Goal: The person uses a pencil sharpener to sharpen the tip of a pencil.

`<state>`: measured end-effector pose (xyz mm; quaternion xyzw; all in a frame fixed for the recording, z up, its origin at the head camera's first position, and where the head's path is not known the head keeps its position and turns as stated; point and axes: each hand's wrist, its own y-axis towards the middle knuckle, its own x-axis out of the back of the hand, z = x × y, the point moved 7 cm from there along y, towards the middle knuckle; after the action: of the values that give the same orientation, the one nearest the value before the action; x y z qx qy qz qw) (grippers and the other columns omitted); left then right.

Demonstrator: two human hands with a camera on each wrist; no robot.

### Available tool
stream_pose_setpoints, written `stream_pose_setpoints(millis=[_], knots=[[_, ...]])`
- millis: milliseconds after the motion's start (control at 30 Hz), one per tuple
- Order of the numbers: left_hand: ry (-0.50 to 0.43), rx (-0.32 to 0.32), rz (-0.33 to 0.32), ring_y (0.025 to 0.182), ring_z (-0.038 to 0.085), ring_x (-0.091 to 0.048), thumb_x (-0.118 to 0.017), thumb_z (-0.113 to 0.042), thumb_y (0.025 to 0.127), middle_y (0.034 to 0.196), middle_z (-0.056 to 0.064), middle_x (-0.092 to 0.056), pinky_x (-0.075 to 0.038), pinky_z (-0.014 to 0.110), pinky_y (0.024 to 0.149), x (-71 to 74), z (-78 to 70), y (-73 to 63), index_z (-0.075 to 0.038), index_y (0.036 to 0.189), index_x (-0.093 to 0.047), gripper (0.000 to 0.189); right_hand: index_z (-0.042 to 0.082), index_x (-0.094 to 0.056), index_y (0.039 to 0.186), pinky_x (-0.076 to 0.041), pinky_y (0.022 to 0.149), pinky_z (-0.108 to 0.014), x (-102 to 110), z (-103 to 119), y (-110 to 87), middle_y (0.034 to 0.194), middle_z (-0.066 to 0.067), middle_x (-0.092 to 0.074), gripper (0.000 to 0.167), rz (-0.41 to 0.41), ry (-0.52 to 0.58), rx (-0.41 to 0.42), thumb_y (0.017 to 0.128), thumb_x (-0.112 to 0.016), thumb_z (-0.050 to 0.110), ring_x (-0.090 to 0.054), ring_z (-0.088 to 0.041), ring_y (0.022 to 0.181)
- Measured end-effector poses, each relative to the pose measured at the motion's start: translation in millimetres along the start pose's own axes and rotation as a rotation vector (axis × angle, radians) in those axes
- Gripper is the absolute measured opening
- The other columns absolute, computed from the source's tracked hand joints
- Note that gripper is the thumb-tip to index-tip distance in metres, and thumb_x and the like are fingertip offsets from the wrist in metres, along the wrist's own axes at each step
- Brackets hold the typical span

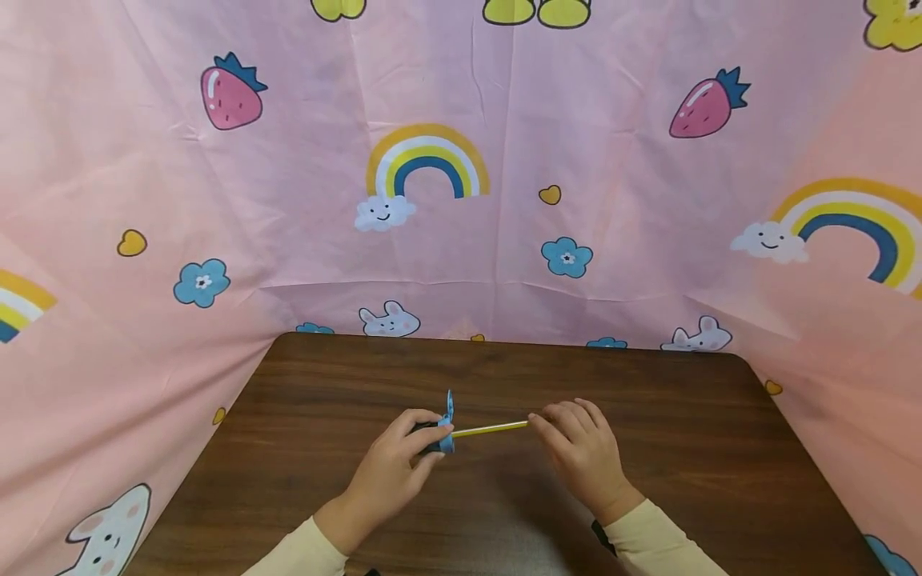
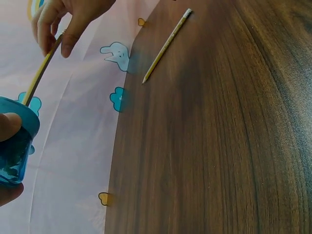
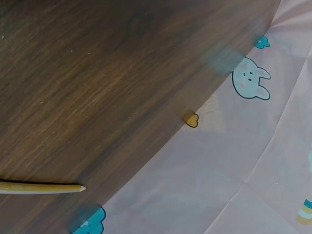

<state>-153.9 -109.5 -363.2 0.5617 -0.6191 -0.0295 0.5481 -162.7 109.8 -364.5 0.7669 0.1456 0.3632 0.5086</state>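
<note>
My left hand (image 1: 392,460) grips a blue pencil sharpener (image 2: 20,161), its thumb across the rim in the left wrist view. The sharpener has a see-through body with something dark inside, and a blue flap stands up from it in the head view. A yellow-striped pencil (image 1: 491,430) runs from the sharpener toward the right, its near end inside the opening. At the pencil's far end, my right hand (image 1: 587,456) pinches it between thumb and fingers. The sharpener's blade and the pencil's point are hidden.
A second yellow pencil (image 2: 167,46) lies on the dark wooden table (image 1: 691,448), its point showing in both wrist views. Beyond the table's back edge hangs a pink cloth (image 1: 446,256) printed with rainbows, strawberries and flowers.
</note>
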Motion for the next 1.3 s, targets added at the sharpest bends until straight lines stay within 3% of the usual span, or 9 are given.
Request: stream_pose_setpoints(millis=[333,500,633,733,800,967,1067,1167,1300], knots=[[-0.042,0.026,0.0,0.091,0.013,-0.062,-0.081,0.01,0.069,0.111,0.007,-0.059,-0.053,0.017,0.067,2.5,-2.3,-0.6,-0.004,0.11,-0.072,0.045,0.004,-0.073,0.086,-0.053,0.063,-0.041,3.8,1.7,3.2,0.079,-0.008,-0.062,0.024,-0.086,0.015,0.058,0.098,-0.051,0.003,-0.06,-0.025,0.068],[-0.04,0.029,0.0,0.09,0.012,-0.062,-0.082,0.012,0.066,0.11,0.006,-0.059,-0.054,0.019,0.07,2.4,-2.9,-3.1,-0.005,0.112,-0.072,0.049,0.004,-0.075,0.082,-0.046,0.048,-0.028,1.3,-0.6,3.1,0.074,-0.006,-0.058,0.029,-0.036,0.063,0.007,0.1,-0.052,0.007,-0.052,-0.019,0.06],[-0.012,0.002,0.005,0.091,0.014,-0.063,-0.083,0.011,0.065,0.109,0.007,-0.059,-0.056,0.022,0.073,2.1,-3.4,-3.6,-0.003,0.111,-0.072,0.05,0.008,-0.074,0.072,-0.037,0.043,-0.019,-3.2,-4.2,7.6,0.069,-0.001,-0.051,0.027,0.111,0.1,-0.105,0.095,-0.063,0.016,-0.042,-0.013,0.058],[0.013,-0.029,0.008,0.094,0.018,-0.063,-0.083,0.01,0.065,0.11,0.008,-0.06,-0.057,0.025,0.074,2.3,-4.4,-2.4,-0.002,0.111,-0.072,0.049,0.011,-0.074,0.069,-0.04,0.044,-0.018,-6.7,-8.5,13.2,0.066,0.002,-0.05,0.011,0.262,0.151,-0.208,0.078,-0.08,0.01,-0.042,-0.01,0.058],[0.031,-0.059,0.003,0.095,0.02,-0.063,-0.083,0.01,0.065,0.109,0.009,-0.06,-0.057,0.027,0.075,2.8,-5.7,-1.9,-0.001,0.11,-0.072,0.048,0.012,-0.076,0.071,-0.043,0.047,-0.018,-11.6,-12.9,16.8,0.066,0.005,-0.052,0.013,0.402,0.228,-0.291,0.066,-0.086,0.006,-0.047,-0.008,0.059],[0.068,-0.193,-0.009,0.095,0.024,-0.063,-0.083,0.011,0.064,0.107,0.012,-0.06,-0.057,0.027,0.079,2.2,-11.9,-2.4,0.0,0.105,-0.073,0.044,0.012,-0.077,0.075,-0.046,0.053,-0.02,-33.3,-28.2,11.7,0.072,0.009,-0.064,0.005,0.88,0.612,-0.598,0.074,-0.082,0.012,-0.055,-0.003,0.062],[0.061,-0.234,0.0,0.097,0.024,-0.063,-0.082,0.012,0.065,0.107,0.013,-0.059,-0.056,0.024,0.082,0.8,-13.9,-3.9,0.0,0.104,-0.073,0.042,0.005,-0.077,0.078,-0.045,0.052,-0.022,-41.8,-33.0,4.5,0.073,0.002,-0.068,0.005,1.069,0.872,-0.759,0.079,-0.078,0.01,-0.053,-0.005,0.061],[0.056,-0.227,0.01,0.099,0.024,-0.062,-0.081,0.012,0.066,0.108,0.013,-0.06,-0.055,0.024,0.084,0.6,-13.6,-3.9,-0.002,0.105,-0.073,0.042,0.001,-0.076,0.081,-0.046,0.054,-0.023,-45.6,-35.6,2.9,0.076,-0.001,-0.069,0.006,1.13,0.948,-0.792,0.082,-0.075,0.007,-0.052,-0.007,0.063],[0.061,-0.191,-0.007,0.098,0.023,-0.063,-0.082,0.012,0.065,0.108,0.012,-0.06,-0.056,0.025,0.082,2.6,-11.6,-2.7,-0.002,0.105,-0.073,0.043,0.009,-0.077,0.085,-0.048,0.059,-0.024,-43.9,-37.2,4.5,0.084,0.003,-0.07,0.005,1.092,0.769,-0.751,0.084,-0.074,0.013,-0.058,-0.007,0.071]])
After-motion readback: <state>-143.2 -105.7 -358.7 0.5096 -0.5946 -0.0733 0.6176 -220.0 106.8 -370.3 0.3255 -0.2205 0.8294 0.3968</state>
